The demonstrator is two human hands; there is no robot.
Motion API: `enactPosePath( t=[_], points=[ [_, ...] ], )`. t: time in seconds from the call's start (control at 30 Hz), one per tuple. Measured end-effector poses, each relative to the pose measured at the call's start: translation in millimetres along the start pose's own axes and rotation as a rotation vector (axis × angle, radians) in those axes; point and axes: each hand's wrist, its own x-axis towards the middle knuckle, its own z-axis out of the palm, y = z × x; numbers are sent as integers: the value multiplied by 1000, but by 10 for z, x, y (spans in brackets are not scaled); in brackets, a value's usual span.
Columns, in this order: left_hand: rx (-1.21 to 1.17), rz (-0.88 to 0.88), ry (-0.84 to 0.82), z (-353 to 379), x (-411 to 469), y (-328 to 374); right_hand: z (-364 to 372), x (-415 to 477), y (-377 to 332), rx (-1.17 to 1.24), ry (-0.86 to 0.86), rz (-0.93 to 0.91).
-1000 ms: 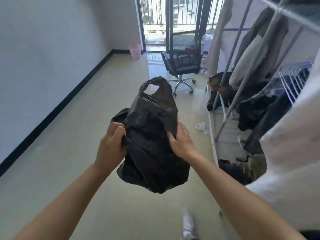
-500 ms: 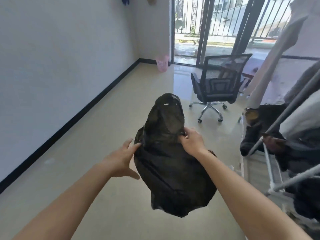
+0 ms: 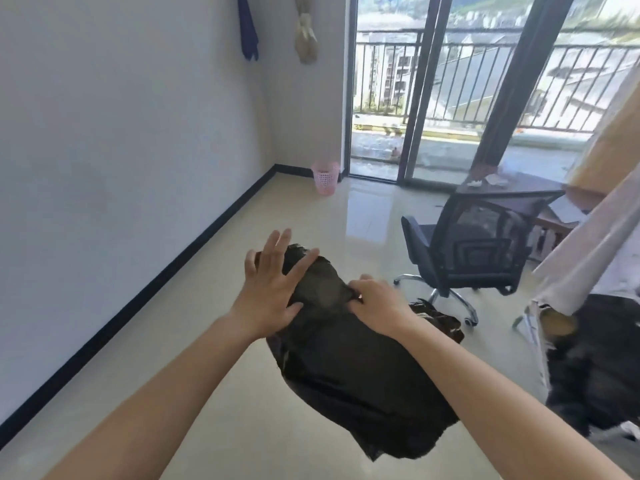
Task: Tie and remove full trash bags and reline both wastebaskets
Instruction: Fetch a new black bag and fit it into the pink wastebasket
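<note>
Bag [image 3: 353,368], fresh and unopened, pinched by right hand [image 3: 375,303], left hand [image 3: 273,289] splayed; pink basket [image 3: 325,177] awaits lining.

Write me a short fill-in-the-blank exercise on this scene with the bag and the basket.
1. The bag held in front of the person is ____ in colour.
2. The left hand lies on the bag with its fingers ____.
3. The pink wastebasket stands in the corner beside the ____ door.
4. The office chair stands on the ____ side.

Missing words: black; spread; balcony; right

no readable text, no labels, no brands, no numbers
</note>
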Motion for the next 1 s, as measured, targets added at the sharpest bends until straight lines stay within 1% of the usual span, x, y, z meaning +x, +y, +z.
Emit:
enactPosePath(
  t=[0.1, 0.17, 0.23, 0.3, 0.43, 0.53, 0.6, 0.67, 0.7, 0.77, 0.83, 0.87, 0.93, 0.97, 1.0],
  points=[
    [95, 86, -64, 164, 842, -368, -190, 692, 207, 6, 1, -2],
    [77, 108, -44, 332, 1405, -525, -284, 1164, 447, 8, 14, 5],
    [20, 94, -13, 549, 1975, -669, -375, 1682, 735, -4, 24, 17],
    [-15, 44, -1, 795, 2581, -844, -465, 2245, 1071, -40, -2, 19],
    [-20, -98, 7, 1189, 3856, -1224, -706, 3447, 1801, -126, -138, 51],
    [47, -193, -65, 1308, 4722, -1576, -983, 4331, 2260, -195, -268, 111],
    [131, -259, -149, 1348, 5241, -1842, -1166, 4932, 2459, -188, -313, 159],
    [131, -317, -198, 1410, 5678, -2113, -1306, 5545, 2530, -162, -287, 158],
    [74, -318, -182, 1461, 5880, -2240, -1351, 5857, 2525, -167, -259, 134],
    [-55, -272, -110, 1597, 6280, -2470, -1387, 6492, 2477, -176, -208, 75],
    [-60, -206, -73, 1762, 6721, -2685, -1387, 7132, 2427, -154, -184, 18],
    [-38, -196, -92, 1863, 6951, -2807, -1377, 7451, 2419, -150, -181, -9],
    [-17, -214, -205, 2120, 7439, -3107, -1354, 8095, 2441, -164, -164, -43],
    [-46, -238, -264, 2256, 7687, -3281, -1354, 8415, 2459, -181, -154, -54],
    [-93, -264, -288, 2384, 7919, -3460, -1363, 8725, 2479, -201, -154, -59]
  ],
)
